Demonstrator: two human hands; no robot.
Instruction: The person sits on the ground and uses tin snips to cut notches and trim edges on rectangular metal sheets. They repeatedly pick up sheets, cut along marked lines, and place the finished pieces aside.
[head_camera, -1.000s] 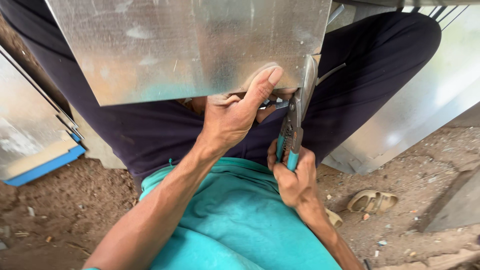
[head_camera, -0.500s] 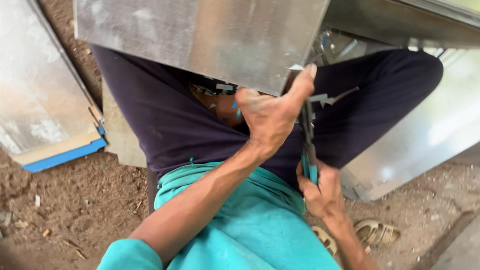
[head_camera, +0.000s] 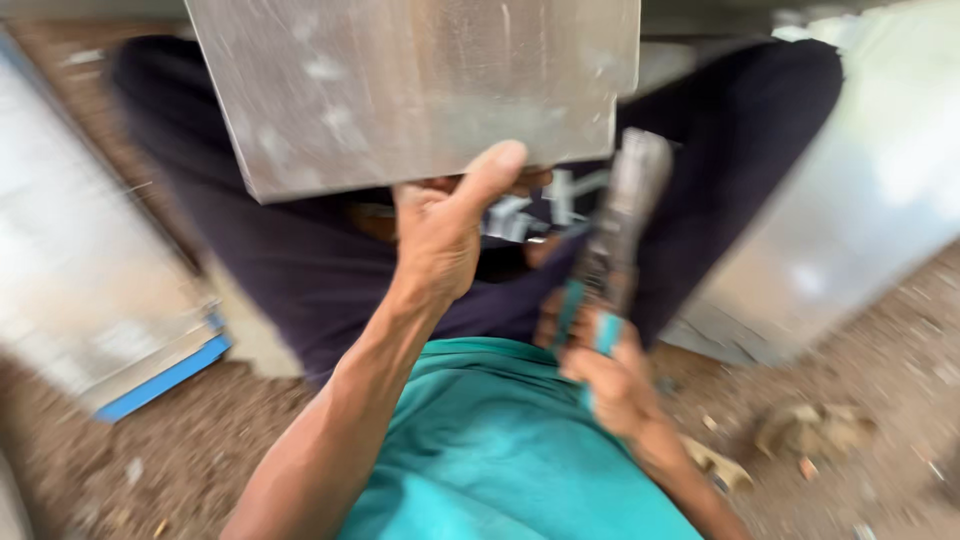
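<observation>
In the blurred head view, the left hand (head_camera: 445, 235) grips the lower edge of a grey metal sheet (head_camera: 420, 85), thumb up over its face, the sheet filling the frame from ten to one o'clock. At about five o'clock of that hand, the right hand (head_camera: 605, 375) is closed around the teal handles of tin snips (head_camera: 615, 235), whose blades point up toward the sheet's lower right corner. More metal sheets (head_camera: 70, 270) lie at nine and three o'clock on the dirt ground (head_camera: 150, 450).
</observation>
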